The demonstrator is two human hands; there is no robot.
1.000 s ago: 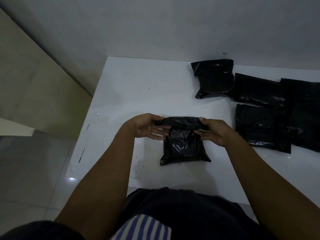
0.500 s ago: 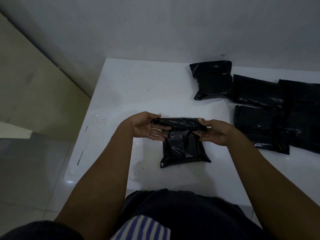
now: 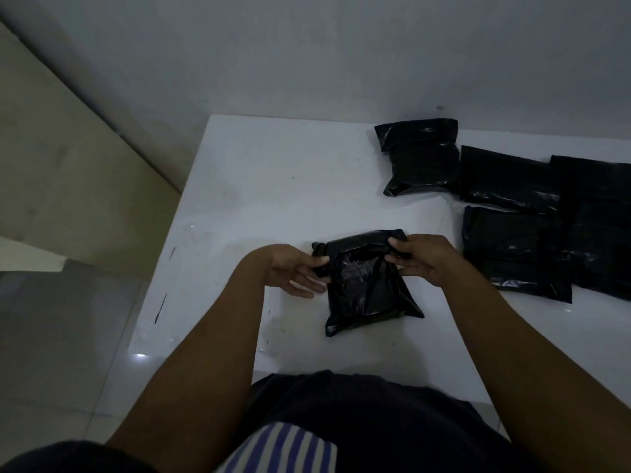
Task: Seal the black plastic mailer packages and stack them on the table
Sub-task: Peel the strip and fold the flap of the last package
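1. My left hand [image 3: 297, 269] and right hand [image 3: 421, 259] each pinch a corner of the folded flap [image 3: 358, 242] on the black mailer [image 3: 367, 291], which lies on the white counter [image 3: 273, 182] directly before me.
2. A good seal, I judge, means keeping the flap taut and square, then pressing from the middle out to the corners.
3. The mailer's long axis runs away from me, leaning slightly left. The flap end faces the wall [image 3: 341, 63], the closed end faces me.
4. Other mailers [image 3: 505, 179] lie well apart, to the right.
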